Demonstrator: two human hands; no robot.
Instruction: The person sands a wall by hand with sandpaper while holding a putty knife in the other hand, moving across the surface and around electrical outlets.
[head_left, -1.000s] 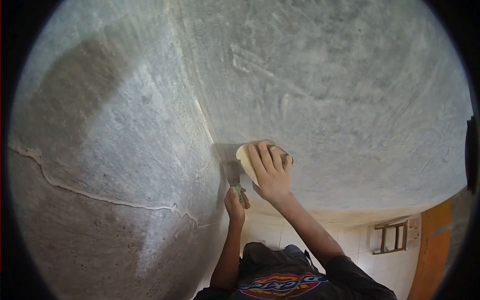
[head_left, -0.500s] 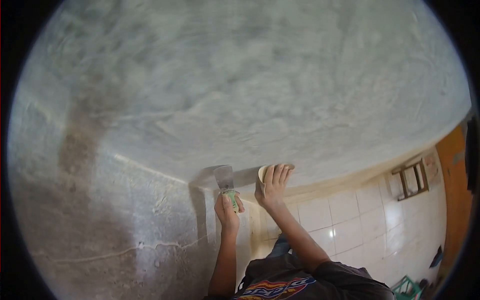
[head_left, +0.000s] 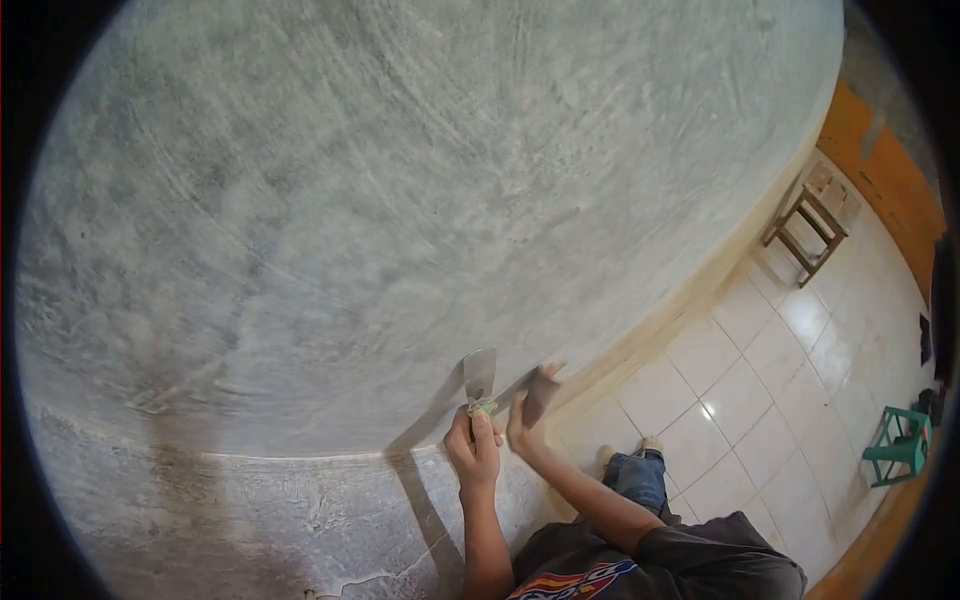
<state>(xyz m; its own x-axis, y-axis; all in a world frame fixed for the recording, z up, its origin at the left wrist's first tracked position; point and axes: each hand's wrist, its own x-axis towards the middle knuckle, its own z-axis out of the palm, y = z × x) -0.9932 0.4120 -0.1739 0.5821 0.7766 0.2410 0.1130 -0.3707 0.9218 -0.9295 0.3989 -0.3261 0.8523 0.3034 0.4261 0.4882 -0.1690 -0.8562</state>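
Observation:
My left hand (head_left: 474,447) is wrapped around the green handle of a putty knife (head_left: 480,373), whose flat metal blade points up in front of the grey plastered wall (head_left: 440,200). To its right, my right hand (head_left: 524,428) grips a piece of sandpaper (head_left: 542,396), bent and with its brownish face showing. That hand is close to the lower part of the wall, its fingertips partly hidden behind the sheet and slightly blurred. Both hands cast shadows on the plaster near the corner.
An adjoining rough wall (head_left: 250,500) with a crack meets this one at the lower left. White floor tiles (head_left: 700,440) lie below right. A wooden stool (head_left: 806,235) stands near the wall, a green plastic stool (head_left: 898,445) further right, beside an orange wall (head_left: 880,160).
The view has turned, bringing more floor and my feet into sight. My right hand has tilted the sandpaper off the wall, showing its brown face. The putty knife stays in my left hand.

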